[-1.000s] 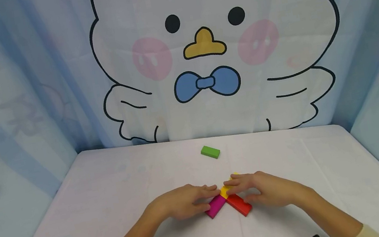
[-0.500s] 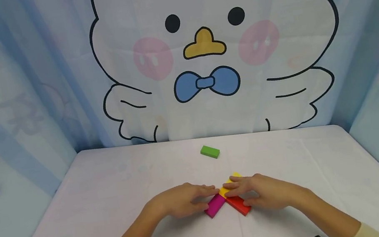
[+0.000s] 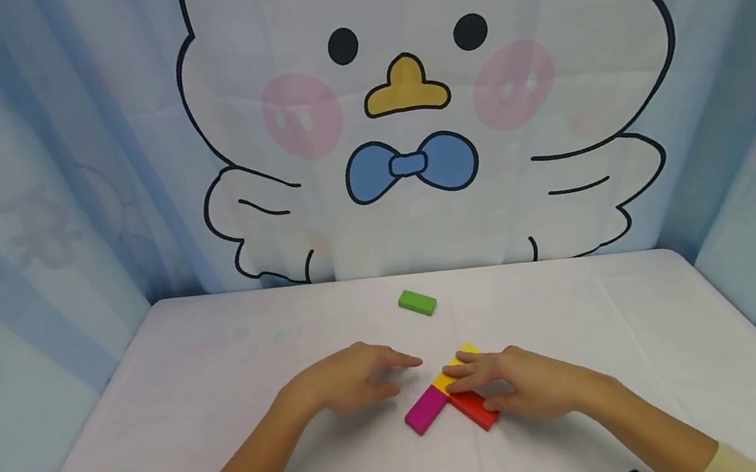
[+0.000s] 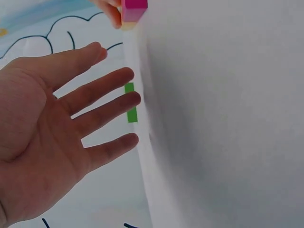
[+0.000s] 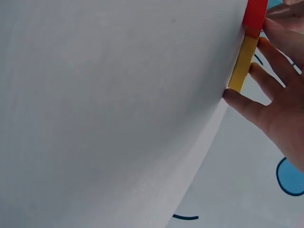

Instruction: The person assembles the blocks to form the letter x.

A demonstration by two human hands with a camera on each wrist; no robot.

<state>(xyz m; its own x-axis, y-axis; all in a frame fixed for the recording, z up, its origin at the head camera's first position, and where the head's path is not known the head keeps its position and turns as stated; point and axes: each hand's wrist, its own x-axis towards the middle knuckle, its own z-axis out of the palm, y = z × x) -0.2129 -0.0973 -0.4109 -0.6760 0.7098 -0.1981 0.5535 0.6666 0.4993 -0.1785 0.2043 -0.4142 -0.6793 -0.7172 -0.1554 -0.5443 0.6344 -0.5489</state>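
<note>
Three rectangular blocks lie together on the table. The magenta block (image 3: 424, 412) and the yellow block (image 3: 443, 382) meet end to end in a slanting line, and the red block (image 3: 473, 411) branches off toward the near right. My right hand (image 3: 529, 382) rests on the yellow and red blocks with extended fingers, partly covering both. In the right wrist view, its fingertips touch the side of the yellow block (image 5: 243, 64). My left hand (image 3: 351, 377) hovers to the left of the magenta block, holding nothing. The left wrist view shows its fingers spread and straight.
A green block (image 3: 418, 302) lies apart, farther back on the white-covered table (image 3: 173, 407). Behind the table's far edge hangs a curtain (image 3: 422, 228) printed with a cartoon bird. Blue and white curtains stand at both sides.
My left hand has come away from the magenta block, rising and moving back to the left. My right hand and the joined blocks have stayed nearly in place.
</note>
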